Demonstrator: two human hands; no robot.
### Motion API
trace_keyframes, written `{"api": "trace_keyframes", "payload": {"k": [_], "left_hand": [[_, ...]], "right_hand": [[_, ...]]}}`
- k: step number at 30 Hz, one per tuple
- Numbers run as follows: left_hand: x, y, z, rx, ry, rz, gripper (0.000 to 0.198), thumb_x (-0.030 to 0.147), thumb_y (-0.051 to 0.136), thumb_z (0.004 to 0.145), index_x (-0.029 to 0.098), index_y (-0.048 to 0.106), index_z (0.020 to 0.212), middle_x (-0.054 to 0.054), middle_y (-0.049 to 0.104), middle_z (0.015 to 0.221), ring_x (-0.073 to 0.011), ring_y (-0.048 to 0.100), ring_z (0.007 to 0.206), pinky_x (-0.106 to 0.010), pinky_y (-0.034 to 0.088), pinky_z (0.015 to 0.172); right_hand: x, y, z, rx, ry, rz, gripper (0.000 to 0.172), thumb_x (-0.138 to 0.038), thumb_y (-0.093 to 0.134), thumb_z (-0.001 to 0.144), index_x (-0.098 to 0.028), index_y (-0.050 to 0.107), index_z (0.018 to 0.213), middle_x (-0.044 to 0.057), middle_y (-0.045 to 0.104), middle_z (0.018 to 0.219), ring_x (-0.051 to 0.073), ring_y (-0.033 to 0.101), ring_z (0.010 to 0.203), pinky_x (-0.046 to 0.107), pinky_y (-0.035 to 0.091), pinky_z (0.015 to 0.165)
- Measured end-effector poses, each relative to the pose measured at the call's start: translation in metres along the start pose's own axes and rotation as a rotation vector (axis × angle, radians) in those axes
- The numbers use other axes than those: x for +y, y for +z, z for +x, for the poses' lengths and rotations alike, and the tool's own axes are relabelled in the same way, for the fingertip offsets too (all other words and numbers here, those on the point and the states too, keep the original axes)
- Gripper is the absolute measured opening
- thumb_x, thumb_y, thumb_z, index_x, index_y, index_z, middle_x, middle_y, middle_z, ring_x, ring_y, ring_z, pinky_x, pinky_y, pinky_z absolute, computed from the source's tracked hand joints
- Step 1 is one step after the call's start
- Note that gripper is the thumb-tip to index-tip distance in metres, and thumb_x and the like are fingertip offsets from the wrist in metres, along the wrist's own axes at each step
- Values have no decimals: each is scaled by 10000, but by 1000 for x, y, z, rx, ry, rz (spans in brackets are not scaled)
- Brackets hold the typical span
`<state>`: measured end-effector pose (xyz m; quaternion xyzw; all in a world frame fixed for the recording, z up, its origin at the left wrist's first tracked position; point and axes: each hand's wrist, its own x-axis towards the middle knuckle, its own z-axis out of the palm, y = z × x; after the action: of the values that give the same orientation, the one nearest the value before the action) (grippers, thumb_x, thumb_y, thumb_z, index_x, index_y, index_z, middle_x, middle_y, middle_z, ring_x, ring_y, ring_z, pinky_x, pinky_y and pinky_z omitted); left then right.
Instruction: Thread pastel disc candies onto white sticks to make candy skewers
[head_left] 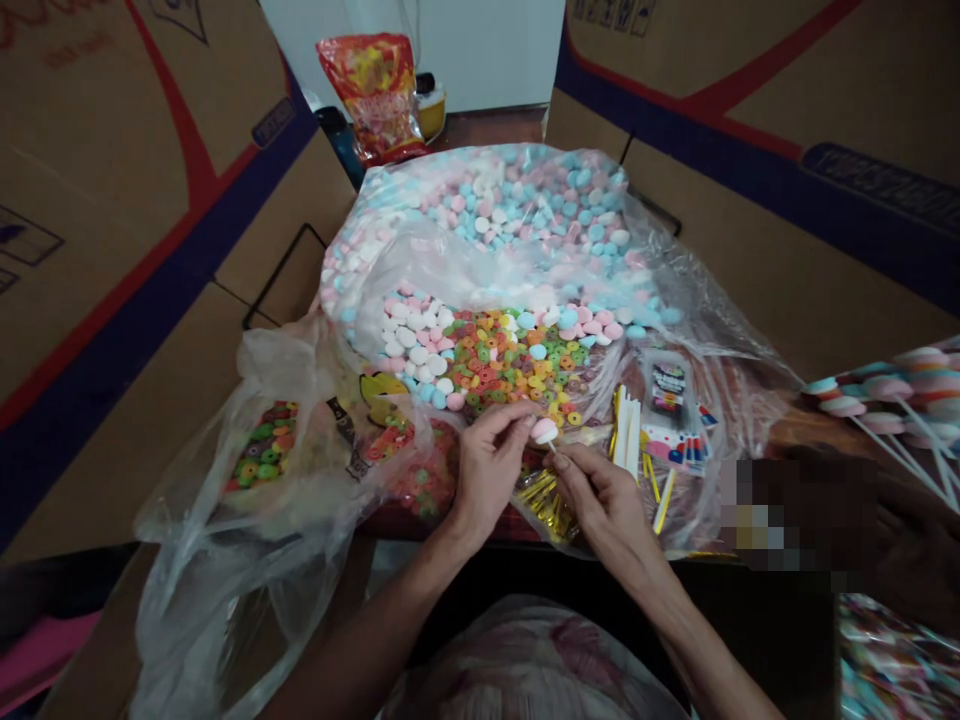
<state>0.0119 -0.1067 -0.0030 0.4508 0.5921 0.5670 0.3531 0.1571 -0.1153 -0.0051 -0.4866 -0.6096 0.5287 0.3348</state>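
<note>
My left hand (487, 465) pinches a pink marshmallow (544, 430) between thumb and fingertips. My right hand (600, 500) is closed on a thin white stick (553, 447) whose tip meets the marshmallow from below. Both hands hover over the near edge of a big clear plastic bag (675, 270) filled with pink, blue and white marshmallows (525, 210) and a heap of coloured ring candies (510, 365). Gold twist ties (544, 495) lie under my hands.
White sticks (628, 430) and small printed packets (671, 400) lie right of my hands. Finished candy skewers (892, 390) stack at the right edge. A smaller bag of ring candies (262, 450) sits left. Cardboard boxes (112, 200) stand on both sides; a red snack bag (375, 90) stands behind.
</note>
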Motion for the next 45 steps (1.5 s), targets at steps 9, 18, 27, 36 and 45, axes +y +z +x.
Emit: {"api": "trace_keyframes", "payload": {"k": [9,18,27,36,45], "left_hand": [[16,-21,0,-184,304,467,317,186,465,962,223,686,1187,-69,704,1051,-170,650,965,-282,529,834],[25,-54,17,-113,169,1370,337,105,438,902,207,669,1126,-154,616,1104,-316,565,1024,-418,455,843],[14,-56,31,14,153,787,147,163,575,834,204,686,920,-50,666,925,-190,617,810,-302,462,725],[22,-11,8,-280,-83,-19,142,244,695,768,172,633,874,-13,662,835,-120,611,771,-220,492,719],[9,-14,9,-232,-246,-122,333,245,751,716,176,710,1039,-80,724,1054,-174,673,934,-286,538,852]], "right_hand": [[5,8,15,106,-114,-104,279,-370,462,956,-185,568,777,-44,384,601,119,369,553,245,290,518],[9,8,13,70,-126,-192,308,-379,450,978,-194,558,758,-46,396,588,120,403,544,249,293,540],[5,11,12,101,-100,-70,330,-394,493,949,-192,543,693,-48,381,567,112,370,535,240,280,513],[-17,12,21,186,123,506,309,-460,746,774,-172,642,814,-100,341,502,53,214,421,211,184,399],[-10,0,22,264,152,601,324,-460,778,750,-166,650,795,-92,371,527,36,198,419,198,132,391]]}}
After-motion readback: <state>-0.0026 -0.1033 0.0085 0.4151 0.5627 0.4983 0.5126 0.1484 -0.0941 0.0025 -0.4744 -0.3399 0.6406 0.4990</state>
